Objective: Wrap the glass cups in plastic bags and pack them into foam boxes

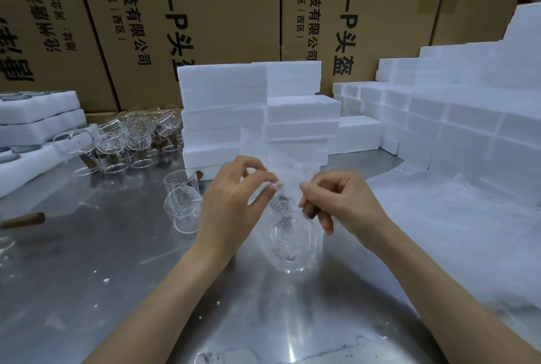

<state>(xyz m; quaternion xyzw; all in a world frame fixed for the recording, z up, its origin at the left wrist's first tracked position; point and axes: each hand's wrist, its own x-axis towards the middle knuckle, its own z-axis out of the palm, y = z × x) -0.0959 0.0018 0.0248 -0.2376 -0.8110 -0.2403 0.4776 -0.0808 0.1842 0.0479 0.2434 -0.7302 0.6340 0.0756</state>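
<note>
A clear glass cup (289, 243) with a brown wooden handle hangs above the metal table (117, 290), its mouth facing me. My right hand (339, 200) grips the handle and also pinches one edge of a thin clear plastic bag (272, 153). My left hand (234, 197) pinches the bag's other edge between thumb and forefinger. The bag stands up between both hands, over the cup. Closed white foam boxes (225, 94) are stacked just behind my hands.
Several more glass cups (128, 135) lie at the back left, and two (181, 197) sit close to my left hand. A pile of plastic bags (439, 232) covers the right side. Foam boxes (453, 118) are stacked at the right, foam trays (38, 118) at the left, cardboard cartons (205, 12) behind.
</note>
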